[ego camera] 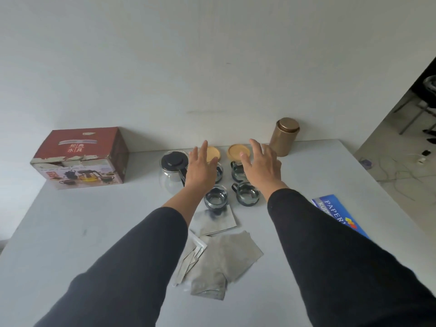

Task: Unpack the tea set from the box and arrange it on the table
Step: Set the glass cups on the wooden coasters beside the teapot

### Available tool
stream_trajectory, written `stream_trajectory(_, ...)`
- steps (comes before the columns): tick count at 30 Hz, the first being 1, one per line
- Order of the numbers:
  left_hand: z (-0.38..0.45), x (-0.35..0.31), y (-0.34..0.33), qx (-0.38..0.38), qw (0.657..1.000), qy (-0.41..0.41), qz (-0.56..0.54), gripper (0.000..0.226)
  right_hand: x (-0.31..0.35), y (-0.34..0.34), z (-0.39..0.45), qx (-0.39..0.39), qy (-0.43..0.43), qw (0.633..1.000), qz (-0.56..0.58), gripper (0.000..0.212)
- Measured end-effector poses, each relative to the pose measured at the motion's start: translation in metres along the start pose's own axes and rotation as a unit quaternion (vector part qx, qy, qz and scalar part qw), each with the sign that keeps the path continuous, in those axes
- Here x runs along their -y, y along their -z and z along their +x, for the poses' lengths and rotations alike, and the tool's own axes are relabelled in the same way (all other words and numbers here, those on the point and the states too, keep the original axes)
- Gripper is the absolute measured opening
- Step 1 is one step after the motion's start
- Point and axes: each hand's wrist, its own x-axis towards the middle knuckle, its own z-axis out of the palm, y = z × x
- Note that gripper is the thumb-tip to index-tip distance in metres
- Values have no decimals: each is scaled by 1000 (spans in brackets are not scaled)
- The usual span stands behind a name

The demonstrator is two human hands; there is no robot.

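Glass cups [215, 197] sit in a cluster just right of the teapot [173, 171], so unpacking looks done and arranging is the step in hand; the box [82, 156] stands well left of the teapot. Both hands reach over the cups toward two wooden coasters [238, 151] behind them. The left hand [200, 167] and right hand [260, 165] are spread open, holding nothing; fingertips may touch the coasters, hard to tell. Next: pinch each coaster's edge.

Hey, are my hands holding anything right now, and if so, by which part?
Nothing is held. The left hand and right hand are both open, fingers spread, above the glass cups and wooden coasters.
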Motion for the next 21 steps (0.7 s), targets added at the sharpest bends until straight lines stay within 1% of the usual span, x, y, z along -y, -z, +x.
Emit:
stream_trajectory(6,32,-17,-44,-24,999,43,8,56,-38,-7,52,37,41,998,2,49)
stream_trajectory(8,39,-21,-59,-24,999,45,11,58,-52,-11,66,39,45,998,3,50)
stream_trajectory(11,43,-20,-77,-18,998,58,31,59,-67,-23,80,63,58,996,2,51)
stream_trajectory(15,46,-12,-90,-12,994,100,43,61,-78,-39,88,90,77,993,2,52)
stream_trajectory(21,45,-2,-96,2,991,117,71,63,-79,-55,91,124,82,989,4,55)
